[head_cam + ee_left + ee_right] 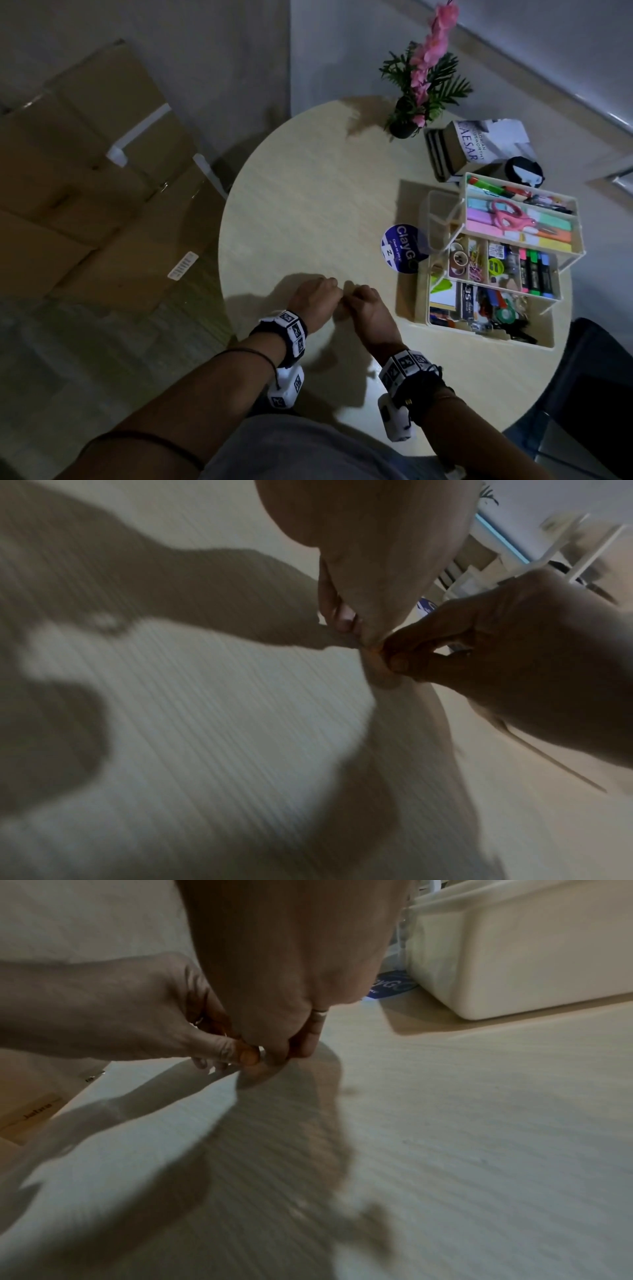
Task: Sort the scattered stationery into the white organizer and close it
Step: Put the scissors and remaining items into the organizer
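1. Left hand [313, 294] and right hand [366, 303] meet fingertip to fingertip near the table's [301, 205] front edge, pinching something too small to identify, probably stray stationery.
2. The white organizer [493, 260] stands open, well to the right.
3. Only the wrist views show the curled, pinching fingers [248, 1056].

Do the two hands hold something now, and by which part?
Cannot be told. The left hand and right hand meet fingertip to fingertip above the table; anything pinched there is hidden.
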